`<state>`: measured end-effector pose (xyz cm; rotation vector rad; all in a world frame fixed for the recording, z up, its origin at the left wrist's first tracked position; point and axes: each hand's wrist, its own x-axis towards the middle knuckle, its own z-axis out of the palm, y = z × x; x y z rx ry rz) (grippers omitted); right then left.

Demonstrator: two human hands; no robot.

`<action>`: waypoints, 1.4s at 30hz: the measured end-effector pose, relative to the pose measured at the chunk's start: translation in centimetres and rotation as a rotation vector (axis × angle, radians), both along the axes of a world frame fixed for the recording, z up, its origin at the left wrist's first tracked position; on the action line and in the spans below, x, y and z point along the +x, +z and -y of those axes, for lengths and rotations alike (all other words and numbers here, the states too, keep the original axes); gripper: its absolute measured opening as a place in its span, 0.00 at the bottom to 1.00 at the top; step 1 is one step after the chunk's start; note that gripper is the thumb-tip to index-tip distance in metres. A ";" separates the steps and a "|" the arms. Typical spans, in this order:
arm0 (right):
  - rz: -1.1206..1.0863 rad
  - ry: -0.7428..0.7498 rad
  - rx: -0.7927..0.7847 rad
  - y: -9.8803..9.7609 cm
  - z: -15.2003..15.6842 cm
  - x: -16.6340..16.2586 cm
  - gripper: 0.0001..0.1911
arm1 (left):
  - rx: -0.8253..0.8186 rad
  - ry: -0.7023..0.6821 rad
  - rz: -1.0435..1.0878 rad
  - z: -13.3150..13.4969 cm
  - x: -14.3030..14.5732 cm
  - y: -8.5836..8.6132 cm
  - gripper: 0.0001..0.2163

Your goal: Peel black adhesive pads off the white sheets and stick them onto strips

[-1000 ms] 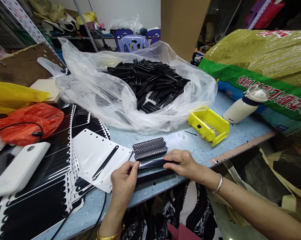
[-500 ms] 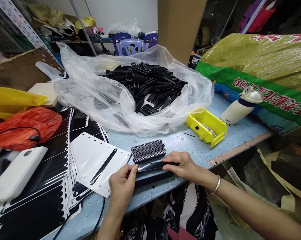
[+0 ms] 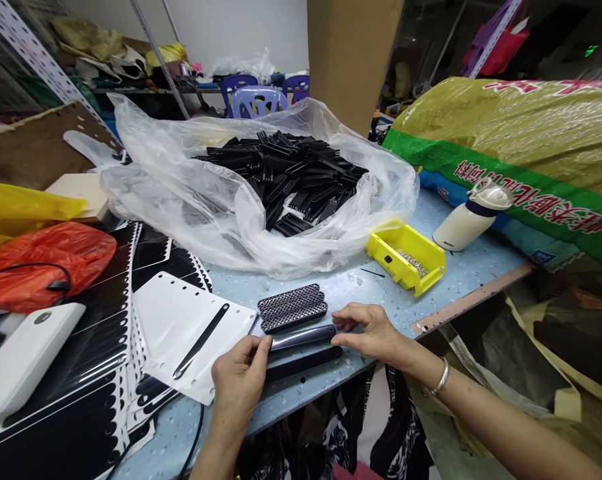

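A glossy black strip-like piece with rounded ends (image 3: 301, 339) lies slanted before me. My left hand (image 3: 241, 373) pinches its left end between thumb and fingers. Beside its right end is my right hand (image 3: 363, 331), open, thumb and forefinger apart. Closer to the table edge lies another long black piece (image 3: 305, 365), its left end partly behind my left hand. Just beyond the glossy piece sit several black pieces with a criss-cross pattern (image 3: 291, 308), side by side. To the left, one thin black strip (image 3: 201, 341) rests on a white backing sheet (image 3: 155, 303).
A clear plastic bag (image 3: 181, 227) holds a heap of black plastic pieces (image 3: 301, 170). A yellow bin (image 3: 381, 250) of small metal parts and a white bottle (image 3: 461, 227) stand right. Black sticker sheets (image 3: 81, 347), a white device (image 3: 31, 360) and a red bag (image 3: 55, 260) lie left.
My right hand's fingers have come off the glossy black piece's right end and spread apart. The left hand keeps its pinch. The whole view has shifted slightly.
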<state>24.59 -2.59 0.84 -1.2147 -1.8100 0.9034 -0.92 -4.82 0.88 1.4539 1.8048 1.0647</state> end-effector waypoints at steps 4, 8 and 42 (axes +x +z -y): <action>0.009 -0.027 0.022 0.0 0.1 0.1 0.19 | -0.003 -0.003 -0.013 0.0 -0.1 0.0 0.16; 0.038 -0.023 0.027 -0.3 -0.1 -0.4 0.20 | 0.001 -0.010 -0.052 0.0 -0.2 -0.1 0.16; 1.154 -0.161 0.161 0.5 -5.6 6.0 0.10 | 0.451 -0.686 -0.401 -2.3 5.7 1.6 0.09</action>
